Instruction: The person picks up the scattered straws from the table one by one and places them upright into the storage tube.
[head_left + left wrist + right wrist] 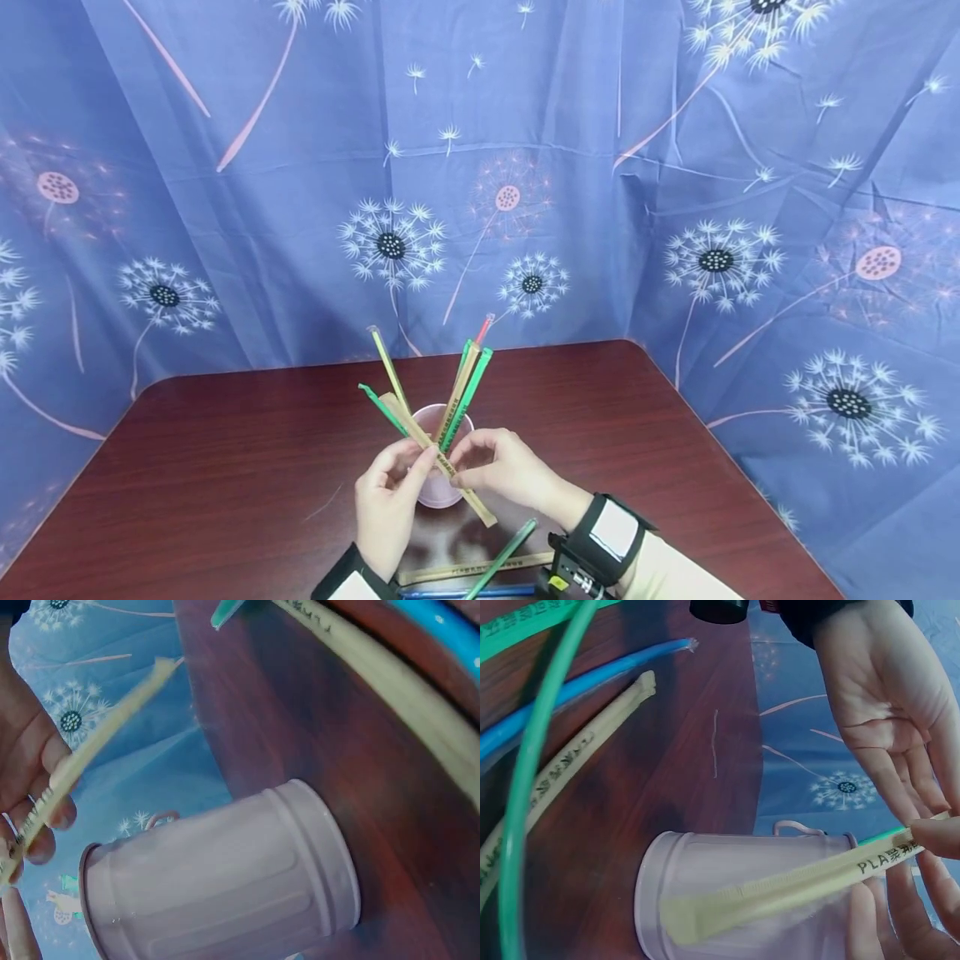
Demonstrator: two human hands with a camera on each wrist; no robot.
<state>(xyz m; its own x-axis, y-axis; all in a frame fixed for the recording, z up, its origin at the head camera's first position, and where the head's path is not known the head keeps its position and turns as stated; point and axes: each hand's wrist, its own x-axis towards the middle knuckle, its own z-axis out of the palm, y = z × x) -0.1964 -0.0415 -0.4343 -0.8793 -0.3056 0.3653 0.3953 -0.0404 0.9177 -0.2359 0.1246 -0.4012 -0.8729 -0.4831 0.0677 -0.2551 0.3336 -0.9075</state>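
Observation:
My left hand (386, 504) pinches a paper-wrapped straw (477, 505) between thumb and fingers. Farther down the same straw, the fingertips of my right hand (513, 471) pinch it too. The wrapper is tan with dark printing, plain in the right wrist view. It slants across the front of a pale pink cup (217, 877), which stands upright on the table with ridged sides. From the cup rise several straws: green wrapped straws (472, 387), a tan wrapped one (455, 400), a yellow one (387, 360) and a red-tipped one (484, 327). Fingers partly hide the cup's rim.
On the dark red-brown table (247, 467), near its front edge, lie another tan wrapped straw (465, 570), a green straw (504, 557) and a blue straw (622, 671). A blue curtain (300, 208) with dandelion prints hangs behind the table.

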